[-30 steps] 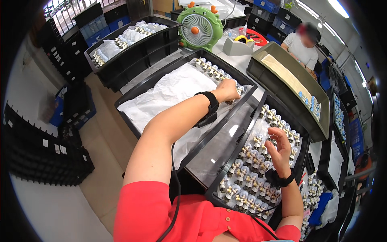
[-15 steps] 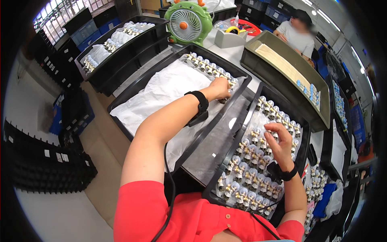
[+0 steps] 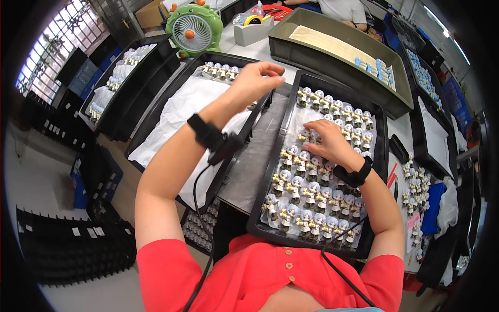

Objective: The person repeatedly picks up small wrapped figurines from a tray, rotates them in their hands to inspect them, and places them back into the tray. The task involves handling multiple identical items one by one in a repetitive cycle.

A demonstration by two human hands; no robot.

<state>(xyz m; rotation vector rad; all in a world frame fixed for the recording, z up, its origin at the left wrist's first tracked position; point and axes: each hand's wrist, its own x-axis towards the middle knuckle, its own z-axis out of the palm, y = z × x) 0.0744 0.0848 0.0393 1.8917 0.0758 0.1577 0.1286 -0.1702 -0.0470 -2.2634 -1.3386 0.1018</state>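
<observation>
My left hand [image 3: 255,83] is raised over the right edge of the left black tray [image 3: 179,196], its fingers stretched out and nothing visible in them. White sheeting [image 3: 189,112] covers most of that tray, and a row of small pale-haired figurines [image 3: 221,72] stands along its far end. Over the right black tray [image 3: 254,218], my right hand [image 3: 332,143] reaches in with thumb and fingers apart around a figurine [image 3: 305,136]; whether they touch it I cannot tell. Several rows of like figurines [image 3: 312,192] fill this tray, with a bare lined patch left of the fingers.
A green fan [image 3: 192,32] stands behind the left tray. At the far side is an olive bin [image 3: 280,49] holding blue-and-white pieces [image 3: 377,70]. More figurines [image 3: 416,187] lie at right. Black trays [image 3: 125,88] are stacked at left; another person [image 3: 343,10] sits across.
My left hand has lifted away from the figurines at the left tray's far right corner. My right hand has shifted left, lower over its tray. The whole view has turned slightly.
</observation>
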